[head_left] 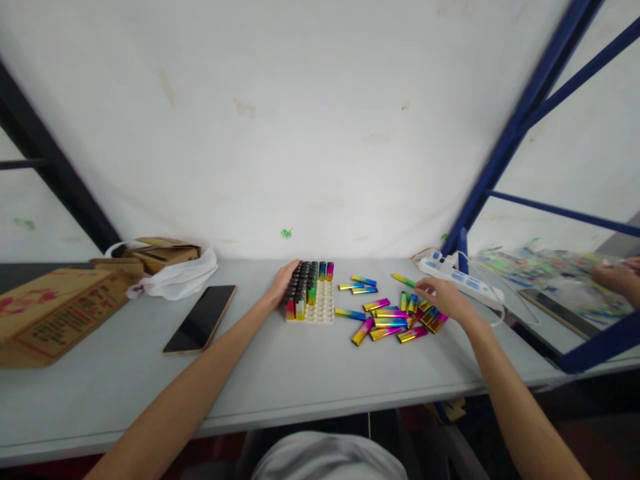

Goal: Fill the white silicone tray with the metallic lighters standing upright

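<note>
One tray [324, 313], pale, at the centre of the frame on the bench [290, 380]; empty cells at front right, the rest filled with upright pieces [300, 283], mostly black-topped, their lower parts largely hidden by the front ones. Two hands: the left [284, 283] lies along the tray's left side, fingers partly concealed, grip impossible to tell; the right [440, 297], right of centre, has fingers curled and fingertips at the near end of a green-yellow case [403, 280], whether pinching it unclear. Loose metallic cases [391, 322], multicoloured, right of the tray, overlapping, some covered by others and by the right hand. One phone [201, 319], dark screen, left. One box [60, 313], cut off by the left edge. One white bag [177, 277], contents not discernible. At the right edge, another person's hand [620, 277], blurred and cropped.
</note>
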The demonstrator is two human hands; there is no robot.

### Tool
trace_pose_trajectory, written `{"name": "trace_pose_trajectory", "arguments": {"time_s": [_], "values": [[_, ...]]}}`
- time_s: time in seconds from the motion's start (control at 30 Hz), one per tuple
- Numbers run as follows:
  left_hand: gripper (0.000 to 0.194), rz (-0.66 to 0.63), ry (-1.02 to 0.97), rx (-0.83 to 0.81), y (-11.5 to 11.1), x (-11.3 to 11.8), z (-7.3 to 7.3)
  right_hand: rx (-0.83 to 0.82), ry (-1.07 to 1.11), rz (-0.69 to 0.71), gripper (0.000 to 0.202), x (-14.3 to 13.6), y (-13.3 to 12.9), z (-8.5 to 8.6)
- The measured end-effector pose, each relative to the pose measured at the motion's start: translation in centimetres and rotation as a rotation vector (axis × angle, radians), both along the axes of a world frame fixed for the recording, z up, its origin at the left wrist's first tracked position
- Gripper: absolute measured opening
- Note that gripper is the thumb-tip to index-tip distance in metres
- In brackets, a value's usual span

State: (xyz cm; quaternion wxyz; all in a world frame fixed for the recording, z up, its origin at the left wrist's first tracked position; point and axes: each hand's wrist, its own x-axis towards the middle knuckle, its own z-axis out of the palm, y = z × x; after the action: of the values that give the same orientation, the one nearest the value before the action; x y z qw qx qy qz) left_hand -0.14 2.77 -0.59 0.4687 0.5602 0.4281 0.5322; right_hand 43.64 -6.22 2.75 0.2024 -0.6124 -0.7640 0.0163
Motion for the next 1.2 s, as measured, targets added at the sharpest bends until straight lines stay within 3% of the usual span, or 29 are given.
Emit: {"name": "trace_pose_trajectory", "arguments": {"time_s": [0.27,0.47,0.57,0.63,0.77,0.87,0.93,1.03,1.2], "values": [[0.055,-0.014,-0.005,-0.012,0.2,-0.2,-0.4,-0.037,-0.124,-0.008,0.034,-3.3,1.6,-0.8],[0.055,0.002,-0.013,-0.003,0.2,0.0,-0.2,-0.143,0.044,-0.016,0.034,-5.0,3.0,-0.9],[0.054,-0.002,-0.016,-0.005,0.0,0.0,0.0,-0.135,0.271,-0.011,0.032,-5.9,3.6,-0.7],[0.053,-0.005,-0.006,0.001,-0.1,0.0,0.1,-0.135,0.539,0.038,0.036,-7.0,3.7,0.0],[0.050,-0.004,0.009,0.007,-0.2,0.0,0.1,-0.181,1.145,0.251,0.039,-10.7,3.2,2.4],[0.050,-0.005,0.012,0.012,-0.1,-0.1,0.0,-0.271,1.363,0.390,0.038,-14.3,2.7,4.0],[0.051,0.007,0.018,0.020,0.1,-0.1,-0.2,-0.335,1.407,0.452,0.039,-16.7,2.7,4.2],[0.050,0.014,0.032,0.040,0.3,-0.1,-0.4,-0.357,1.423,0.456,0.040,-19.7,2.9,3.2],[0.047,0.006,0.054,0.064,0.2,0.0,-0.4,-0.194,1.178,0.347,0.049,-21.7,2.6,0.4]]}}
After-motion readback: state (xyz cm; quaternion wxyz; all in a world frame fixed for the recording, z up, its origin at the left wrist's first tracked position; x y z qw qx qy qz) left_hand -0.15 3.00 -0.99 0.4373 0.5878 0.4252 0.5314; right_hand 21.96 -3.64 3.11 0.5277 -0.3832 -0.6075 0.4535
